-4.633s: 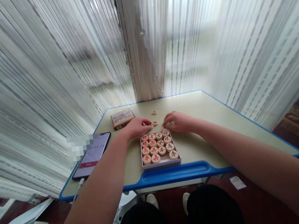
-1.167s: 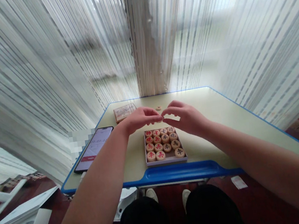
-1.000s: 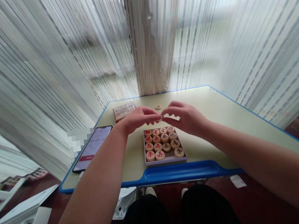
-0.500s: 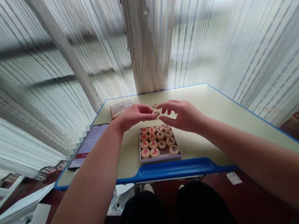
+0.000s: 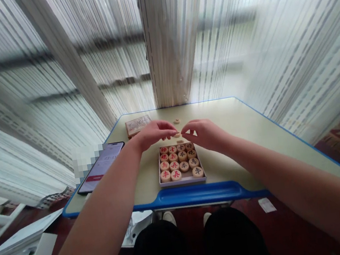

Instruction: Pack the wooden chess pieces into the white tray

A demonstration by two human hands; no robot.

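Observation:
My left hand (image 5: 158,131) is closed in a pinch on a round wooden Chinese chess piece (image 5: 176,135), held just beyond the box. Close by on the right, my right hand (image 5: 204,132) has its thumb and fingertips drawn together beside that piece; whether it grips anything is hidden. Below both hands sits a shallow box (image 5: 183,181) with rows of xiangqi pieces, red characters on the left and black on the right. Its front row has a gap, third from the left. A tan shape (image 5: 180,141) shows between hands and box, too blurred to name.
Another chess piece (image 5: 177,121) lies farther back on the table (image 5: 237,113). A patterned box lid (image 5: 136,125) is at the back left, and a phone (image 5: 102,164) lies near the left edge. A blue trough (image 5: 198,192) runs along the front edge.
My right thumb and fingers have closed from a spread pose towards the piece. The left hand's piece sits slightly lower, and the piece farther back is now in plain view.

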